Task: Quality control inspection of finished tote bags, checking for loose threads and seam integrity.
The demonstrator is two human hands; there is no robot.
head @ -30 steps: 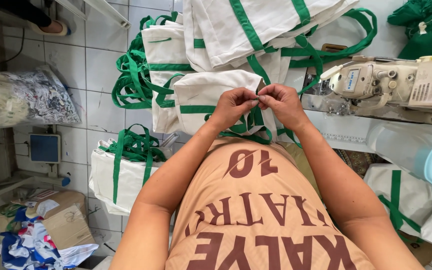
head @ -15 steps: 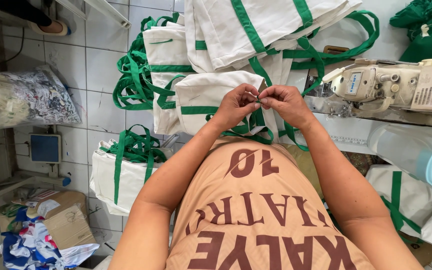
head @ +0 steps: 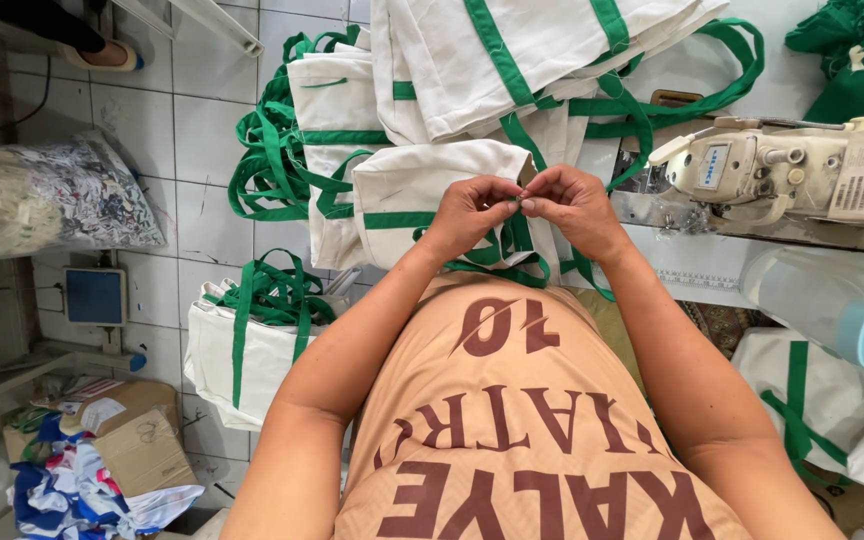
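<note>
**Two hands pinched together over a white and green bag**

Two hands meet at the middle of the view, fingertips closed against each other. The left hand (head: 472, 212) and the right hand (head: 574, 207) are both curled nearly shut, thumbs and forefingers pinching something very small between them; what it is cannot be made out. Just under and behind them lies a white cloth bag (head: 422, 195) with a green band, its green straps (head: 512, 255) hanging below the wrists. Whether the fingers grip the bag's fabric itself cannot be told.

Farther off, a stack of white bags (head: 542, 50) with green handles is heaped on the table, and more of them (head: 327, 110) trail down to the left, with loops of green strap (head: 267, 165) beside them. To the right stands a cream sewing machine (head: 772, 165) on the table (head: 692, 270). On the tiled floor (head: 202, 130) at the left sits an open white bag (head: 237, 355) with green webbing (head: 272, 295) spilling out of it. Nearer and further left, a cardboard box (head: 137, 440) holds paper and cloth scraps, with blue and white rags (head: 72, 490) piled against it. A clear plastic sack (head: 47, 195) filled with pale shreds lies at the far left, and a small blue scale (head: 95, 296) stands on the floor below it.

Against half a second before, the hands hold the same pinch at the same place; the bag and piles lie unchanged.
</note>
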